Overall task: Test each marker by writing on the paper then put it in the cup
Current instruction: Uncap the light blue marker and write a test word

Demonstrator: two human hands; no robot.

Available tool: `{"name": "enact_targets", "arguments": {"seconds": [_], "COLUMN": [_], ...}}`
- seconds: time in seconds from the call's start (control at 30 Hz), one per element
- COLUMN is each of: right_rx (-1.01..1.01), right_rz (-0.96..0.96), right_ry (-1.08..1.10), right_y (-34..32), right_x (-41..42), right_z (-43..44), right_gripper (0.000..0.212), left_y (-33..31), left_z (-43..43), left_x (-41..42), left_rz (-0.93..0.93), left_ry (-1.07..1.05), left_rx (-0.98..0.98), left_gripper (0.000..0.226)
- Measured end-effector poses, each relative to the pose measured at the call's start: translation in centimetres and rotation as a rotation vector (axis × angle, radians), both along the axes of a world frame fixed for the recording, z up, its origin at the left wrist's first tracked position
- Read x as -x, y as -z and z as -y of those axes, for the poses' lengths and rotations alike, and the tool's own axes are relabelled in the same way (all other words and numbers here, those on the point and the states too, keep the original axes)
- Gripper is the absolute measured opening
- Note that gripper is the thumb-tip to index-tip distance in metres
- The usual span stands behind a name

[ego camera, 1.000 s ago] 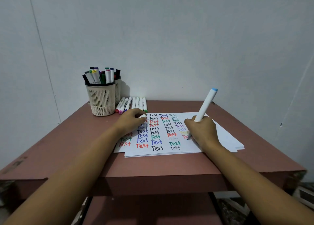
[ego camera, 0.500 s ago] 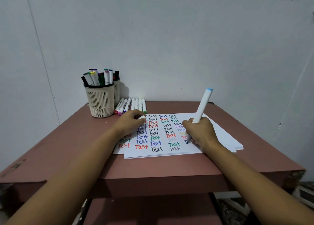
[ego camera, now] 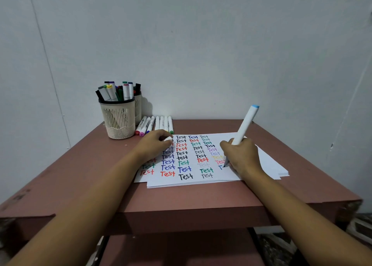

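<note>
A stack of white paper (ego camera: 267, 163) lies on the reddish table, its top sheet covered with the word "Test" in many colours. My right hand (ego camera: 240, 155) grips a white marker with a blue end (ego camera: 244, 125), its tip touching the paper beside a fresh blue "T". My left hand (ego camera: 156, 145) rests fisted on the sheet's upper left, a small white cap (ego camera: 168, 139) showing between its fingers. A beige mesh cup (ego camera: 118, 118) full of markers stands at the back left. Several white markers (ego camera: 159, 124) lie in a row beside it.
A second beige cup (ego camera: 138, 106) stands partly hidden behind the first. The table (ego camera: 191, 197) is pushed against a pale wall; its front edge is close to me, with a lower shelf beneath. Bare tabletop lies left of the paper.
My right hand shifted slightly down the paper, and a blue "T" stroke has appeared at the marker tip. My left hand has stayed in place.
</note>
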State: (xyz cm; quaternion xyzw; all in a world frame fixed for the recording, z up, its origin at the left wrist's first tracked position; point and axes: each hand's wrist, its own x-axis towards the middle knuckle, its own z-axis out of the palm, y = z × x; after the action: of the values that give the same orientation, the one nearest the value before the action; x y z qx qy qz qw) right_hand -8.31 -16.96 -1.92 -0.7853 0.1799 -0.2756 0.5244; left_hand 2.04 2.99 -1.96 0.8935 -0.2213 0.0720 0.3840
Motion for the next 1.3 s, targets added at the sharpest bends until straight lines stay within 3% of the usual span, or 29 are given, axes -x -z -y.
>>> {"name": "enact_targets", "arguments": {"seconds": [0.97, 1.3], "right_rx": [0.046, -0.02], "right_rz": [0.029, 0.07], "right_ry": [0.038, 0.083], "right_y": [-0.11, 0.05], "right_x": [0.24, 0.15], "right_z": [-0.03, 0.4], "right_gripper": [0.032, 0.025], "left_y": [0.07, 0.05], "left_z": [-0.02, 0.0], "left_x": [-0.15, -0.21], "left_rz": [0.004, 0.017], "left_ry": [0.005, 0.002], "left_rx": [-0.002, -0.013], "left_gripper": [0.026, 0.026]}}
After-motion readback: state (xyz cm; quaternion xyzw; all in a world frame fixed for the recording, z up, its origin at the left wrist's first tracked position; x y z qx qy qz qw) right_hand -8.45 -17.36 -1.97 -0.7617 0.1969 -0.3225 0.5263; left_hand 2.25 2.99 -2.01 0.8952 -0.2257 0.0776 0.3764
